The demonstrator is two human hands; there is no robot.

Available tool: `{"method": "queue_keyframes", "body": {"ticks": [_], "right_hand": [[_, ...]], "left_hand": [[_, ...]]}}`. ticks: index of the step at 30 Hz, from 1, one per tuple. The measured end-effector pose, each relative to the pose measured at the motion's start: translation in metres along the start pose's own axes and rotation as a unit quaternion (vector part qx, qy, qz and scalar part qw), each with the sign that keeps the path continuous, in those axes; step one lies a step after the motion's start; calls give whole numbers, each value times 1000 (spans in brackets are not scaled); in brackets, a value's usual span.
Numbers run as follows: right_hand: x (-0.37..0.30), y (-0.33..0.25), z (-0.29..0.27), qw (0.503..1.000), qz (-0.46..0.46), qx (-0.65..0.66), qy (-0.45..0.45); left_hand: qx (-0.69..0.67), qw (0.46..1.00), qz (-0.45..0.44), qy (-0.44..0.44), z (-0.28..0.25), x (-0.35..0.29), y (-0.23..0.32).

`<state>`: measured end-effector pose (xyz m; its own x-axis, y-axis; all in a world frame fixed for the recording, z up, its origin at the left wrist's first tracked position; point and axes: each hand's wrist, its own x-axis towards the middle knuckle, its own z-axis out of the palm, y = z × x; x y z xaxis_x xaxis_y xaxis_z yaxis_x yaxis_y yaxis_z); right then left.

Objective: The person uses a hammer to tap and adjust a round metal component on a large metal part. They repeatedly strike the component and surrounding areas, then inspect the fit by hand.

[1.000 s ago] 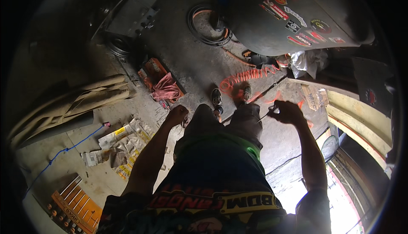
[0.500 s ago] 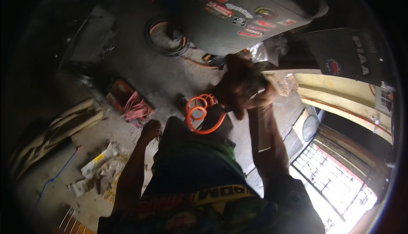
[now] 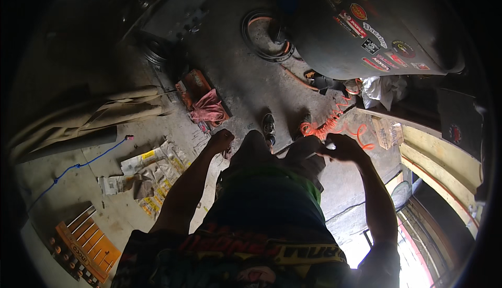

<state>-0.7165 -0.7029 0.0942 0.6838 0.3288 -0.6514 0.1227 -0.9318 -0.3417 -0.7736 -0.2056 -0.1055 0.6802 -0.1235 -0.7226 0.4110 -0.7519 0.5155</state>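
Observation:
My left hand (image 3: 220, 140) hangs closed beside my left thigh, above the floor; whatever is in it, if anything, is hidden. My right hand (image 3: 344, 148) is in front of my right thigh, fingers curled around something with a small bright, shiny end (image 3: 330, 145). The rest of that thing is too dark to make out. Just beyond this hand an orange coiled hose (image 3: 325, 127) stretches over the floor towards the grey, sticker-covered cabinet-like body (image 3: 334, 42). In the dim light I cannot see whether the hose joins what I hold.
A red box with a pink rag (image 3: 208, 106) lies ahead on the left. Flattened packaging (image 3: 149, 175), a blue cord (image 3: 78, 166) and an orange tool rack (image 3: 89, 249) are at the left. A black hose coil (image 3: 251, 47) lies ahead. Cardboard (image 3: 388, 132) stands by the right wall.
My right hand has come down and nearer from its raised place by the cabinet. The orange hose now lies farther right. My view has swung left; the left hand stays closed.

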Motion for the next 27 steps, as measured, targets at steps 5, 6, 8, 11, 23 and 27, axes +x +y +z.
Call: {"method": "queue_keyframes", "body": {"ticks": [5,6,8,11,23,27], "right_hand": [[79,-5,34,908,-27,310,-279],[90,-13,33,947,-15,249,-203],[100,-32,26,942,-11,284,-177],[100,-60,8,889,-65,395,-222],[18,-65,-40,909,-110,402,-21],[-20,77,-19,880,-264,-78,387]], "left_hand": [[9,1000,6,3,7,-1,22],[1,1000,-5,-4,9,-1,27],[-39,999,-25,-8,13,4,37],[-13,1000,-12,4,24,1,48],[158,978,111,-79,49,60,76],[156,954,254,2,33,105,69]]}}
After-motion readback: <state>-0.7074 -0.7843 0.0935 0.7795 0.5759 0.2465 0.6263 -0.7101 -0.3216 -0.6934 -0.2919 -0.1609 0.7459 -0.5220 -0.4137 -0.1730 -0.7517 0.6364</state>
